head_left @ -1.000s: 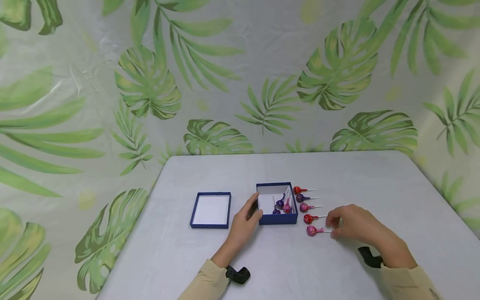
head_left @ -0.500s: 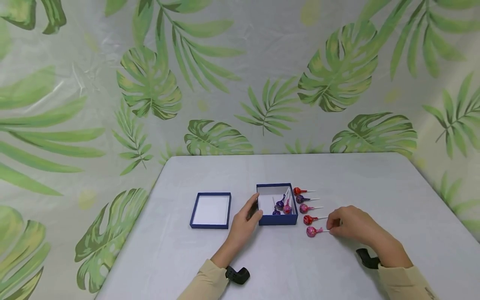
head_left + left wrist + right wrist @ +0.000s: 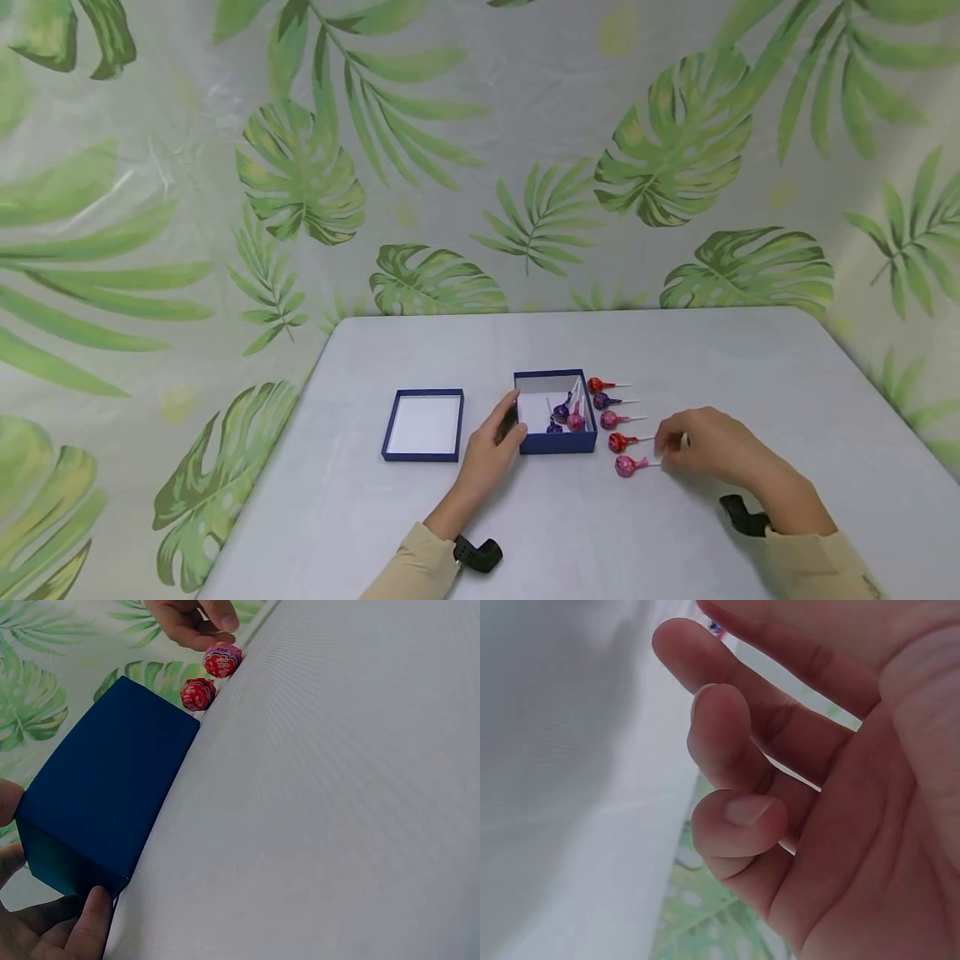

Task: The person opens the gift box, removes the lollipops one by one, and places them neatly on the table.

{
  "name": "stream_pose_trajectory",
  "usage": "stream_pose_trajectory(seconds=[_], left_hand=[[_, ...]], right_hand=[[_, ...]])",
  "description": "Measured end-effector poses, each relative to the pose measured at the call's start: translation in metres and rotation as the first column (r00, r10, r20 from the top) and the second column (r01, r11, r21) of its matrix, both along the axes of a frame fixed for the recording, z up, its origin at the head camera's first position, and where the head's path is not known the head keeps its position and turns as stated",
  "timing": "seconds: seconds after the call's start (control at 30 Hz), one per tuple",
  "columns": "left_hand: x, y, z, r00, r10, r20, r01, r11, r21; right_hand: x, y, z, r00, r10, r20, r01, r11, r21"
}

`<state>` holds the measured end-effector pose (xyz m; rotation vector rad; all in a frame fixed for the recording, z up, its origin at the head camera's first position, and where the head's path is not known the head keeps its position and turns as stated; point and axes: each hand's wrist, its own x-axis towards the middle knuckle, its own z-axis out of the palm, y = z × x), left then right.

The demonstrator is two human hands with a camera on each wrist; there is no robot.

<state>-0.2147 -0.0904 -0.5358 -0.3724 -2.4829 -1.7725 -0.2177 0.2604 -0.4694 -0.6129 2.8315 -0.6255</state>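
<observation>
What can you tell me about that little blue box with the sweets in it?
The blue box is small, square and open-topped, dark blue outside and white inside, seemingly of stiff card. It stands upright on the grey table, near the middle. Several wrapped lollipops, purple and pink, lie inside with their white sticks leaning on the wall. The left hand holds its left wall, fingers curled round the near corner. Its matching lid lies apart to the left, and a row of lollipops lies just beside its right wall.

navy box (image 3: 557, 440), pink lollipop (image 3: 625, 466), red lollipop (image 3: 617, 442), green leaf-print backdrop (image 3: 300, 167)
</observation>
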Motion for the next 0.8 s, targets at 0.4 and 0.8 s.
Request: stream_pose_trajectory(seconds=[0.4,0.8], left_hand=[[0.002,0.000,0.000,1.000,0.003,-0.002,-0.003,1.000,0.003],[0.000,0.004,0.000,1.000,0.021,0.011,-0.021,0.999,0.029]], right_hand=[[-0.014,-0.023,0.039,0.998,0.016,-0.063,-0.016,1.000,-0.005],[-0.026,-0.068,0.048,0.986,0.065,-0.157,-0.081,0.992,-0.098]])
